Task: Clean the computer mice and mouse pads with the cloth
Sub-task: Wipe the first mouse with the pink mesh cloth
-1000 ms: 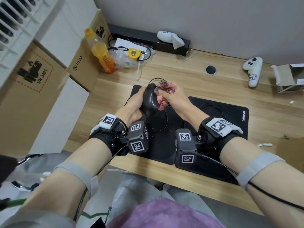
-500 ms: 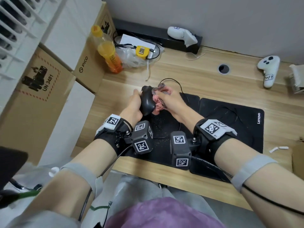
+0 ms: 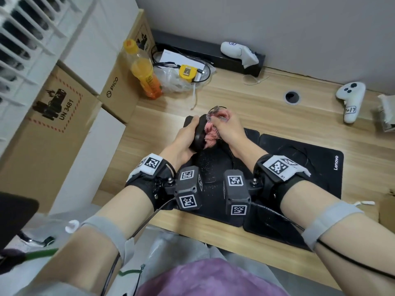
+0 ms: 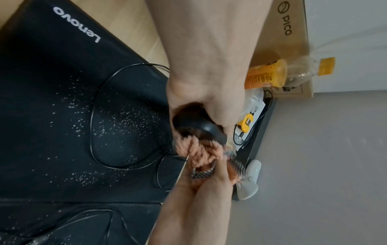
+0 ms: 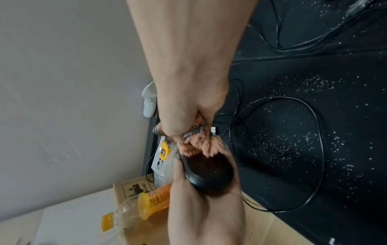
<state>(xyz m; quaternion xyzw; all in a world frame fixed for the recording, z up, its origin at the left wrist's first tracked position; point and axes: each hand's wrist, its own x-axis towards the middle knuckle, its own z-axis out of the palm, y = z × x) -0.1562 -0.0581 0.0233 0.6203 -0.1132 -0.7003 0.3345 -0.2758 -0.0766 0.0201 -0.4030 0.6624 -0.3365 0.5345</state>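
1. The left hand (image 3: 183,137) was wrapped round a black mouse (image 3: 197,135), lifted off the counter (image 3: 267,116) and tilted on its side, just above the near mouse pad (image 4: 62,116)
2. The right hand (image 3: 229,129) was bunched tight on a pink cloth (image 3: 210,135), pressing it against the mouse's face at 3 o'clock of the left hand
3. The mouse looked light, hard and smooth, probably slippery; taking it by the flanks, as here, seemed soundest. Its thin cable (image 5: 314,132) lay looped on the pad and could snag
4. The cloth seemed soft and limp, so it needed wadding to push with
5. White specks dotted the pad; a second pad (image 3: 310,167) lay touching it at 3 o'clock
6. At 11 o'clock stood a bottle (image 3: 143,69), part full of orange drink, beside cardboard boxes (image 3: 64,116) whose contents were hidden
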